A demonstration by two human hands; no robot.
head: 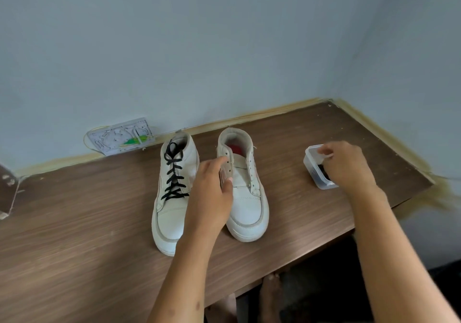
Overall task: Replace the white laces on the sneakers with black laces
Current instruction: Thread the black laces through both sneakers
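Note:
Two white high-top sneakers stand side by side on the wooden table (74,223), toes toward me. The left sneaker (172,218) is threaded with a black lace (174,175). The right sneaker (249,208) has bare eyelets and a red insole. My left hand (209,198) grips the right sneaker's left eyelet flap between thumb and fingers. My right hand (349,168) reaches into a small clear plastic container (309,156) to the right. A dark bundle, seemingly a black lace (323,171), lies inside. The hand's back hides whether the fingers hold it.
A white plastic frame (119,136) with a green piece leans against the wall behind the left sneaker. The table meets walls at the back and right. Its front edge runs diagonally at lower right, with a bare foot (270,290) below it.

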